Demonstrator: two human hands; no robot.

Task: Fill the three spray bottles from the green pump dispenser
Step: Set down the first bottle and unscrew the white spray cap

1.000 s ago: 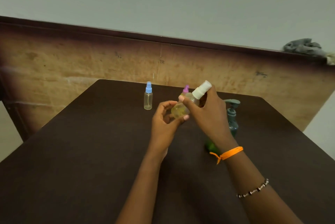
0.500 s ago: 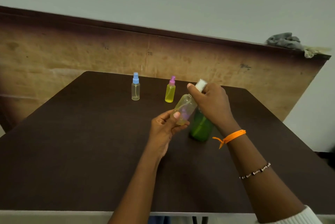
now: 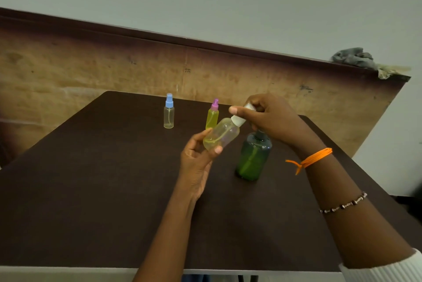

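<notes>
Left hand (image 3: 198, 160) below centre, fingers and thumb curled round lower body of white-capped spray bottle (image 3: 222, 134), holding it off the table, tilted with cap up and to the right. Some yellow liquid pooled in its low end; exact level hard to read. Right hand (image 3: 271, 119) over the top end, thumb and fingers pinching white cap (image 3: 241, 117); cap mostly hidden by fingers, so seated or loose: cannot tell.

Green pump dispenser (image 3: 253, 156) upright on dark table (image 3: 91, 190), just right of the held bottle and under the right hand. Dark pump head mostly hidden behind the hand. Not touched by either hand as far as visible.

Blue-capped spray bottle (image 3: 169, 111) upright near far edge of table, left of centre, body clear, looks nearly empty with a thin pale layer at bottom. Pink-capped spray bottle (image 3: 212, 115) upright to its right, apart from it, full of yellow liquid; lower part overlapped in view by the held bottle, contact not determinable.

Orange band (image 3: 312, 158) tied at right wrist, beaded bracelet (image 3: 343, 204) further up forearm, white sleeve (image 3: 392, 268) at bottom right corner. Worn wooden panel (image 3: 114, 69) behind table; grey cloth (image 3: 355, 56) bunched on its top edge at right.
</notes>
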